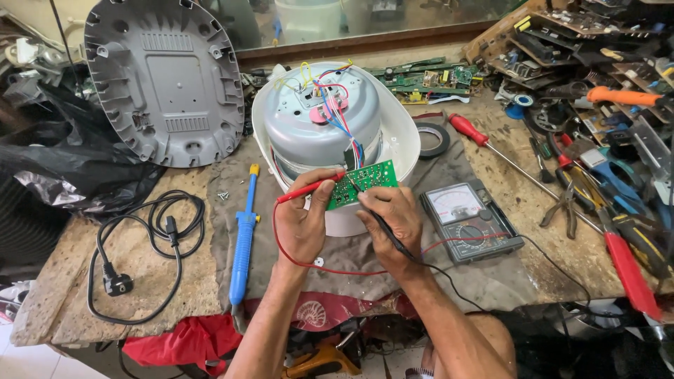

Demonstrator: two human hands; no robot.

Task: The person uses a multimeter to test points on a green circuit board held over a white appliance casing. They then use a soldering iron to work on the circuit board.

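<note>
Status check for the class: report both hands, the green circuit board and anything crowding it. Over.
Left hand holds red probe on green circuit board. Right hand holds black probe there. White cooker body directly behind; multimeter alongside.

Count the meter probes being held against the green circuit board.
2: the red probe in the left hand, the black probe in the right hand, both tips on the green circuit board.

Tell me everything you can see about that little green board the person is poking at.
The green board is a small flat rectangle dotted with tiny solder points, tilted against the upturned white appliance. Coloured wires run from its top edge into the grey metal base. The left hand presses a red probe to its left edge; the right hand touches a black probe to its face.
</note>
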